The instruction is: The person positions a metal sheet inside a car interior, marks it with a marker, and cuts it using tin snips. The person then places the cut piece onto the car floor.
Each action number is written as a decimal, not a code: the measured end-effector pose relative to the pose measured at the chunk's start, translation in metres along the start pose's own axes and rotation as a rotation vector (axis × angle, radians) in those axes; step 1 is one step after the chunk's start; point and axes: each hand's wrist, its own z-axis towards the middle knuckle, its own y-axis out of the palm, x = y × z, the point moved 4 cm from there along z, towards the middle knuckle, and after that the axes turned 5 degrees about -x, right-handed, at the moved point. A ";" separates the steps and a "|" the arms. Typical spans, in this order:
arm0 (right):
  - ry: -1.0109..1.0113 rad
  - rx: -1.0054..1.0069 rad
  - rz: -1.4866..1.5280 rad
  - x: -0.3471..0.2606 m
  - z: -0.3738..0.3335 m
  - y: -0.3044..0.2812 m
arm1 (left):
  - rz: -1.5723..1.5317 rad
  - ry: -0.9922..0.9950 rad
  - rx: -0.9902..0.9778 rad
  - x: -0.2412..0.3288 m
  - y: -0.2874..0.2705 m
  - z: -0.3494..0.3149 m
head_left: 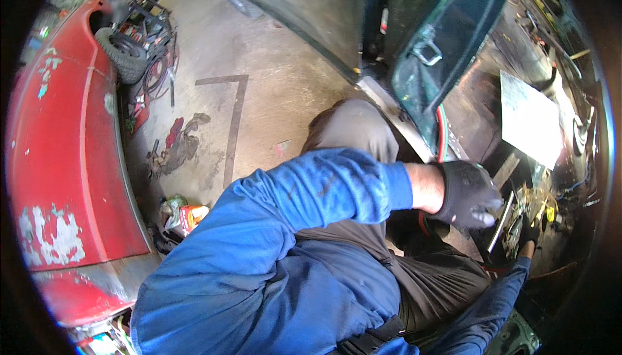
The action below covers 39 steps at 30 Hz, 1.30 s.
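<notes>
My left hand [468,193], in a black glove, reaches across my body into the floor area of a car. Its fingers curl around the upper part of a thin light metal strip [499,227] that slants down toward me. My right hand [529,234], also in a black glove, is lower and to the right, mostly hidden. It sits among small yellow and metal parts [543,211], and its grip cannot be made out. Both sleeves are blue, and my knee in grey trousers [355,128] is bent under the left arm.
An open dark green car door [447,50] stands just above my left hand. A white sheet [530,122] lies inside the car. On the left are a red car body panel [61,160], a tyre [123,54], tangled cables and an orange packet [192,216] on the concrete floor.
</notes>
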 end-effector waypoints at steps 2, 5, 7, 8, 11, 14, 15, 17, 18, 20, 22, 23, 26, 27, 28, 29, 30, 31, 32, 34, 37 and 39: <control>0.026 -0.007 0.069 -0.043 0.011 0.019 | -0.115 0.126 0.212 0.035 -0.025 -0.032; -0.160 0.017 0.206 -0.025 -0.018 0.034 | -0.091 0.225 0.549 0.084 -0.056 -0.095; -0.164 -0.012 0.144 -0.071 -0.022 0.014 | 0.083 0.066 0.748 0.083 -0.082 -0.164; -0.156 -0.039 0.123 -0.073 -0.030 0.010 | 0.156 -0.087 0.820 0.075 -0.092 -0.198; -0.168 -0.041 0.211 -0.065 -0.038 0.002 | 0.251 -0.730 1.002 0.029 -0.121 -0.307; -0.203 -0.026 0.402 -0.049 -0.031 0.004 | 0.201 -0.887 1.216 -0.071 -0.121 -0.469; -0.213 -0.028 0.450 -0.045 -0.029 -0.008 | 0.187 -1.007 1.264 -0.087 -0.113 -0.516; -0.401 0.190 0.204 -0.032 -0.036 -0.089 | 0.095 -1.216 1.340 -0.132 -0.068 -0.620; -0.468 0.186 0.272 -0.108 -0.034 -0.070 | 0.164 -1.399 1.376 -0.103 -0.044 -0.699; -0.454 0.259 0.450 -0.141 -0.071 -0.046 | 0.588 -1.834 0.894 -0.083 -0.043 -0.787; -0.671 0.440 0.443 -0.201 -0.140 -0.089 | 0.305 -2.130 0.681 -0.074 -0.003 -0.804; -0.672 0.497 0.577 -0.244 -0.199 -0.115 | 0.209 -2.189 0.429 -0.082 0.008 -0.805; -0.866 0.563 0.793 -0.383 -0.360 -0.170 | 0.042 -2.317 0.330 -0.104 0.052 -0.841; -0.997 0.466 0.898 -0.414 -0.383 -0.176 | 0.074 -2.295 0.372 -0.110 0.058 -0.843; -1.120 0.361 1.000 -0.439 -0.401 -0.179 | 0.109 -2.271 0.409 -0.115 0.060 -0.844; -1.172 0.311 1.051 -0.463 -0.418 -0.176 | 0.074 -2.295 0.499 -0.115 0.064 -0.849; -1.217 0.263 1.101 -0.485 -0.435 -0.173 | 0.041 -2.311 0.582 -0.120 0.064 -0.852; -1.196 0.285 1.102 -0.507 -0.451 -0.168 | 0.005 -2.325 0.672 -0.127 0.062 -0.855; -1.184 0.340 1.005 -0.515 -0.449 -0.163 | -0.031 -2.337 0.762 -0.132 0.060 -0.859; -1.233 0.606 0.531 -0.524 -0.437 -0.159 | -0.096 -2.328 0.828 -0.140 0.070 -0.883; -1.244 1.053 -0.059 -0.523 -0.451 -0.162 | -0.047 -2.323 0.797 -0.170 0.058 -0.863; -1.248 1.048 -0.038 -0.522 -0.464 -0.164 | -0.008 -2.279 0.760 -0.183 0.051 -0.857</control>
